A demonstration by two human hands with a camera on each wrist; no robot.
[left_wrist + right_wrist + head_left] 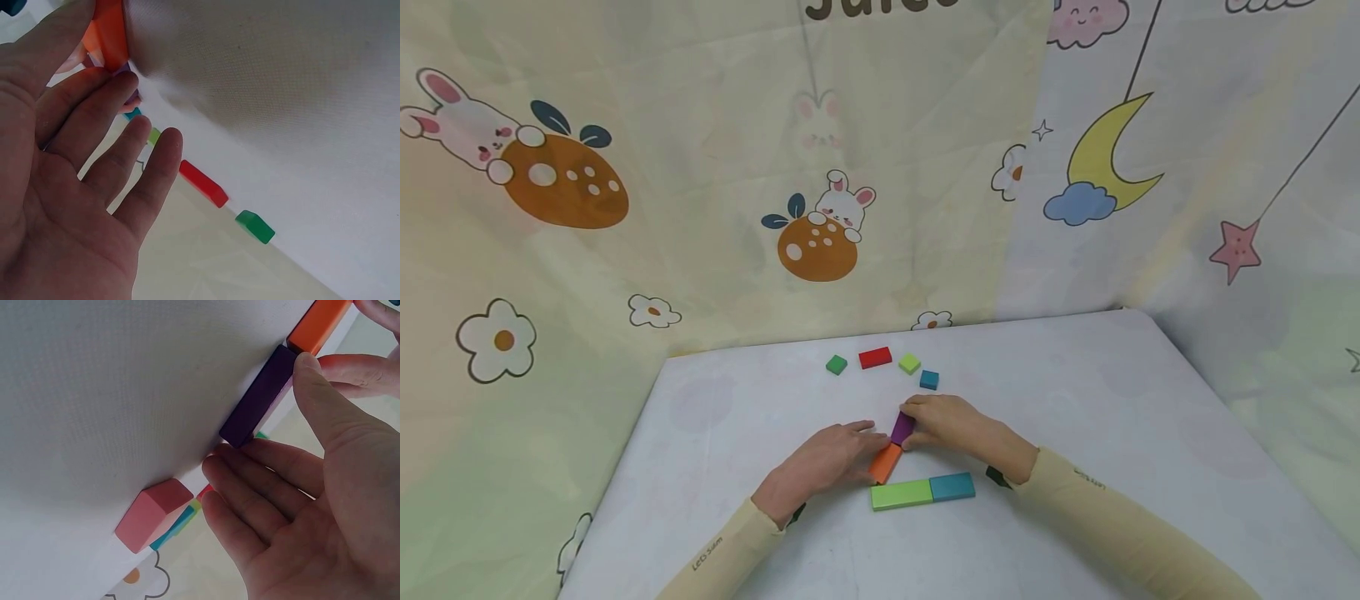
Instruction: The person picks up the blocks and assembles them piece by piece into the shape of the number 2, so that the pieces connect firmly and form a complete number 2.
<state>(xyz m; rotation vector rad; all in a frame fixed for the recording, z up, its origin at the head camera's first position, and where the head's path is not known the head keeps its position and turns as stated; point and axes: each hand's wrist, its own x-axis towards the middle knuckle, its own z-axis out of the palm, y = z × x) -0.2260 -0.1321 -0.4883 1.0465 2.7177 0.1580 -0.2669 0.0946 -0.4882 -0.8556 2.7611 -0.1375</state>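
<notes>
An orange block (886, 464) and a purple block (903, 427) lie end to end in a slanting line on the white table. My left hand (827, 462) holds the orange block between thumb and fingertips, its other fingers spread loosely in the left wrist view. With thumb and fingers at its two ends, my right hand (962, 429) grips the purple block (259, 397). Just nearer, a long lime green block (901, 495) touches a blue block (952, 487) end to end. A pink block (153, 515) shows beside the right fingers in the right wrist view only.
Toward the back of the table (737, 400) lie a small green block (837, 365), a red block (876, 358), a small lime block (910, 363) and a small blue block (929, 380). A printed cloth (715, 208) hangs behind and at both sides.
</notes>
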